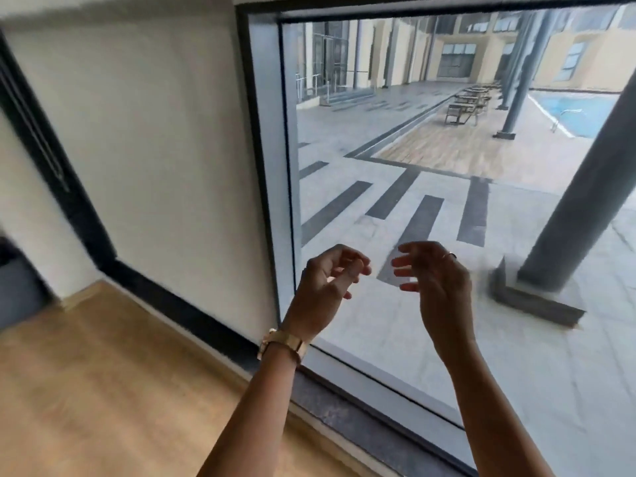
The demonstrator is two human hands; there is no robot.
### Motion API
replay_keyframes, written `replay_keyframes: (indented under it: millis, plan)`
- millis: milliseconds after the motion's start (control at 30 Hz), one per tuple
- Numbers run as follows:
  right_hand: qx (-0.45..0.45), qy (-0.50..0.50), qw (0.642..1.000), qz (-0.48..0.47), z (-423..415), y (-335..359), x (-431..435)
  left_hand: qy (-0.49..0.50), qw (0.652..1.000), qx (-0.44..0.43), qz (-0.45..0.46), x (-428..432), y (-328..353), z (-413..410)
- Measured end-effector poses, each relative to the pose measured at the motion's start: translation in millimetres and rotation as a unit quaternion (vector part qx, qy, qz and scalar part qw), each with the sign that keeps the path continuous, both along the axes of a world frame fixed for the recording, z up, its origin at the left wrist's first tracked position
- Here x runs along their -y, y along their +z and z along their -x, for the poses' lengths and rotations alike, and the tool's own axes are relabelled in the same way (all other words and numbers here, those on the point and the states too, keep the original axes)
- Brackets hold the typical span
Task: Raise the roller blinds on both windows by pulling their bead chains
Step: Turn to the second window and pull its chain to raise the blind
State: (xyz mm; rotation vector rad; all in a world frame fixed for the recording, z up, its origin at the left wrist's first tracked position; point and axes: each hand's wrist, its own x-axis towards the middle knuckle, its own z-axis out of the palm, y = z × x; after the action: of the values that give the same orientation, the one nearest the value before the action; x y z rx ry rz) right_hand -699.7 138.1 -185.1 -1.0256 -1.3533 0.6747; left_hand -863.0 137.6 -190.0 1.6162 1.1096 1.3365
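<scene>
The big window (430, 201) in front of me shows the paved courtyard through bare glass. A dark bar (447, 10) runs along its top edge, and I cannot tell whether it is the blind's bottom rail. No bead chain shows in this blurred view. My left hand (323, 287), with a gold watch on the wrist, hovers before the lower left of the glass, fingers loosely curled and nothing between them. My right hand (437, 280), with a ring on one finger, is beside it, fingers spread and empty. The hands are a small gap apart.
A white wall (155, 149) lies left of the window's dark frame (265, 166). Another dark frame (38, 139) slants along the far left. Below are the wooden floor (103, 390) and a dark sill (344, 414).
</scene>
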Motion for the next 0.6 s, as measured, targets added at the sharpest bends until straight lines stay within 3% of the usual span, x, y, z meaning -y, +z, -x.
replay_keyframes:
  millis: [267, 433, 600]
  plan:
    - [-0.064, 0.211, 0.975, 0.027, 240.2, -25.9, -105.0, 0.171, 0.984, 0.054, 0.009, -60.4, -22.4, 218.3]
    - [-0.078, 0.233, 0.969, 0.012, 377.0, -8.7, -176.1, 0.184, 0.983, -0.015, 0.020, -112.5, 2.9, 353.9]
    - [-0.069, 0.292, 0.952, 0.056, 503.0, -4.9, -224.0, 0.247, 0.969, 0.002, -0.025, -149.7, 20.7, 474.6]
